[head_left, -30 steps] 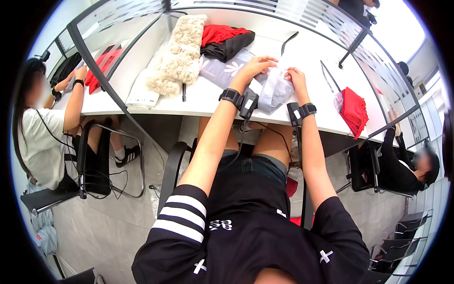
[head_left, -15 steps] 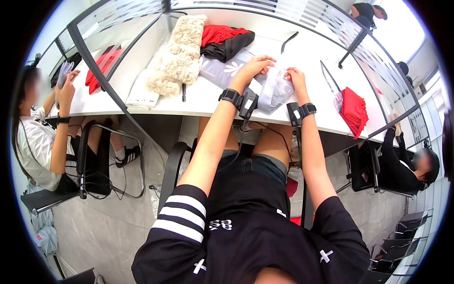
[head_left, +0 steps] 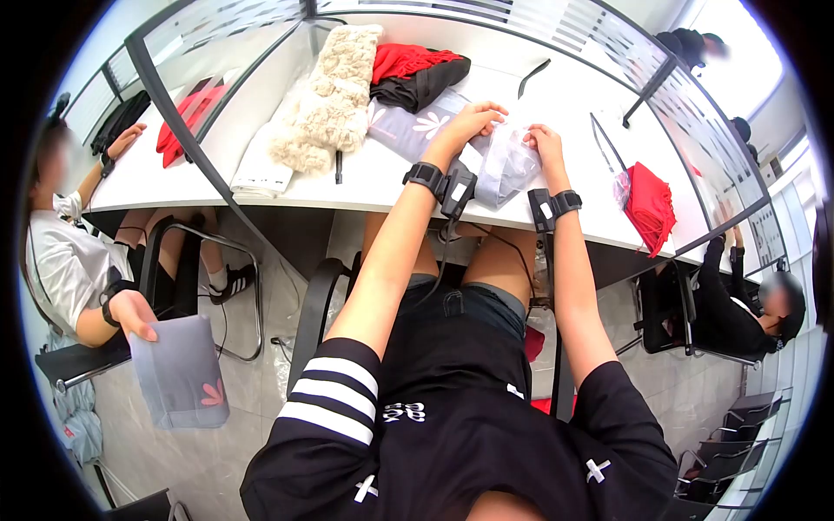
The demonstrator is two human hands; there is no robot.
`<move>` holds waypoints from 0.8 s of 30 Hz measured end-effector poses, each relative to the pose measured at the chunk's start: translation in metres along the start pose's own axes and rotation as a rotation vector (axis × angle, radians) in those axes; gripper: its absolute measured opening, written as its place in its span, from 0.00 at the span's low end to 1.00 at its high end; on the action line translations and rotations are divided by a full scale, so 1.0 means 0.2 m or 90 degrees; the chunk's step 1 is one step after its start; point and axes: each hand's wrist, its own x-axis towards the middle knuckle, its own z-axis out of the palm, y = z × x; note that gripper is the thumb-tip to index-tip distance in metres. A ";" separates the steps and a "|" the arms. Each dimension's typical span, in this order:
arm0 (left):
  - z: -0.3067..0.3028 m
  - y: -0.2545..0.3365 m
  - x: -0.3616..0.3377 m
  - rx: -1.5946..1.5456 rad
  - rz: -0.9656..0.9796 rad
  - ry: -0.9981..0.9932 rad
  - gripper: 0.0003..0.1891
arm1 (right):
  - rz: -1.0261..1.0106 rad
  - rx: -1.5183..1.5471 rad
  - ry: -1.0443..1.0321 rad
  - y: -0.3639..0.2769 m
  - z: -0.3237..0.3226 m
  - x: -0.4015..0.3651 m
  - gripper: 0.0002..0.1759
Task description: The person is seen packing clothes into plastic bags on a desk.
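Note:
A crumpled see-through plastic bag [head_left: 506, 165] stands at the near edge of the white desk, between my hands. My left hand [head_left: 476, 122] has its fingers curled at the bag's upper left side. On the opposite side, my right hand [head_left: 545, 143] pinches the bag's upper right edge. Just left of my left hand lies a grey packet with white flowers [head_left: 408, 128]. On top of it rests a black and red fringed cloth [head_left: 419, 76]. A cream fluffy fabric piece [head_left: 334, 100] is farther left.
A folded red fringed cloth [head_left: 650, 207] lies at the desk's right edge. Dark-framed partitions [head_left: 178, 104] border the desk. At left, a seated person holds a grey flowered packet [head_left: 180, 373] low beside a chair. Another person [head_left: 751, 304] sits at right.
The person at left has brought a grey flowered packet down beside the chair and put the other hand on their desk. My hands and the plastic bag have hardly moved.

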 end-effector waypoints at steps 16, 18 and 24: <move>-0.01 -0.03 0.02 0.072 0.024 0.045 0.09 | 0.022 -0.025 0.010 -0.03 0.01 -0.01 0.10; 0.00 -0.02 0.01 0.050 0.022 0.031 0.09 | 0.021 -0.033 0.010 -0.04 0.01 -0.02 0.10; 0.01 -0.01 -0.01 0.066 0.024 0.036 0.09 | 0.015 -0.020 0.000 -0.05 0.01 -0.02 0.10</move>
